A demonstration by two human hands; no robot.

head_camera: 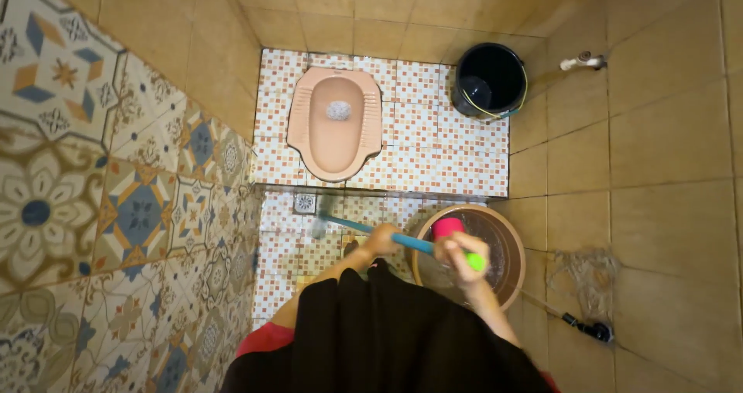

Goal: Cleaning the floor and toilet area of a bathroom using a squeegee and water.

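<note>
Both of my hands hold a long-handled brush with a blue shaft and a green end. My left hand grips the middle of the shaft. Nearer the green tip, my right hand is closed around it. The brush head rests on the small mosaic floor tiles near a square floor drain. A pink squat toilet pan lies beyond, on the raised step.
A brown basin of water with a pink dipper stands just right of my hands. A black bucket sits in the far corner under a wall tap. Patterned tiles cover the left wall; a hose hangs at the right.
</note>
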